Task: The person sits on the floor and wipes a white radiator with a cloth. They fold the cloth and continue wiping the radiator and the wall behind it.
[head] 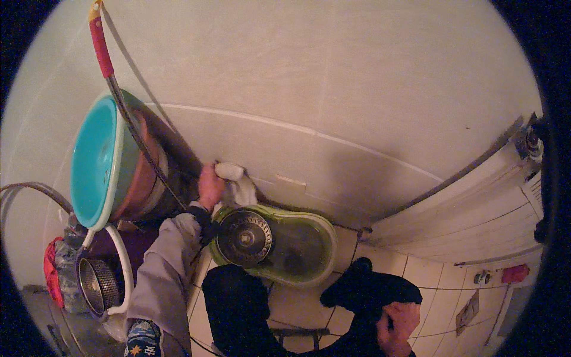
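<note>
My left hand, blurred, reaches past the far left side of a green and white spin mop bucket. It is closed on a white cloth, which hangs between the wall and the bucket's rim. A round metal spinner basket sits in the left half of the bucket. Dark, cloudy water appears to stand in the right half. Lower right, my right hand rests on my black-trousered knee; its finger positions are hard to make out.
At left, a turquoise basin stands on its side against other basins. A red-gripped pole leans across them. Below is a purple bucket with a metal basket. A pale wall rises beyond; a pale panel stands right.
</note>
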